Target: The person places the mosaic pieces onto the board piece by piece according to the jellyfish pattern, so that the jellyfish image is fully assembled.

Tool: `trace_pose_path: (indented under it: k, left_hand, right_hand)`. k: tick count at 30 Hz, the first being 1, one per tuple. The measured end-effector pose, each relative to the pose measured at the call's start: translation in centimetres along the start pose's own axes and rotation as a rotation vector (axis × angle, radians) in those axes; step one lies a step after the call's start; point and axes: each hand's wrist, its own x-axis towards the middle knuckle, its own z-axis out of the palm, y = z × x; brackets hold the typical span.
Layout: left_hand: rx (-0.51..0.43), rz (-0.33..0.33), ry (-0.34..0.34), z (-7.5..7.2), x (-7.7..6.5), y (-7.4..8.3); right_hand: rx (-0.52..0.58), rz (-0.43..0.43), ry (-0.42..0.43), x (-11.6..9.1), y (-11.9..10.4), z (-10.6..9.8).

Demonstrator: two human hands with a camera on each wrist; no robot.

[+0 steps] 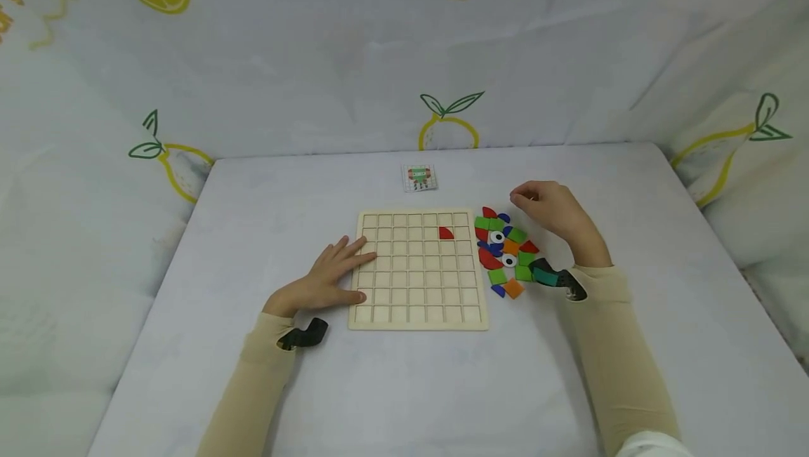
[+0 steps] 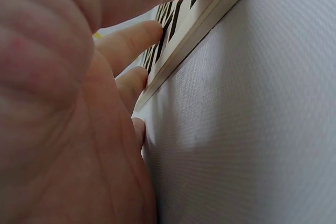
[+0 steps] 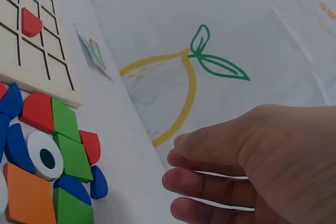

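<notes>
A square wooden grid board (image 1: pixel 418 326) lies on the white table, with a red quarter-round piece (image 1: pixel 446 233) in one cell toward its upper right. My left hand (image 1: pixel 325 278) is spread at the board's left edge, its fingertips and thumb resting on the rim and outer cells. Beyond the pile of coloured pieces (image 1: pixel 505 250), right of the board, my right hand (image 1: pixel 556 215) hovers with loosely bent fingers. In the right wrist view its thumb and index finger (image 3: pixel 210 142) lie close together, and no piece shows between them.
The pile touches or nearly touches the board's right side; it mixes red, green, blue and orange shapes with two white eye discs (image 1: pixel 497 237). A small picture card (image 1: pixel 420 177) lies behind the board. A lemon-print cloth (image 1: pixel 303 78) rises at the table's back.
</notes>
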Motion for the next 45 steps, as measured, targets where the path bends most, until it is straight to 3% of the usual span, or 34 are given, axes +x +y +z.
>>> trace_pose_path:
  k: [14, 20, 37, 45]
  left_hand:
    - [0.002, -0.022, -0.011, -0.1, 0.0, 0.2]
    - [-0.003, 0.005, 0.006, -0.1, 0.0, 0.3]
    - [-0.011, -0.012, -0.004, 0.0, 0.0, 0.1]
    - [-0.015, -0.016, 0.000, 0.0, 0.0, 0.2]
  right_hand:
    - [-0.021, -0.019, -0.117, 1.7, 1.1, 2.7]
    - [-0.027, -0.026, -0.133, 2.0, 1.3, 3.4]
    - [-0.136, -0.053, -0.079, 2.1, 0.9, 4.4]
    - [-0.137, -0.062, -0.077, 1.9, 0.6, 4.4]
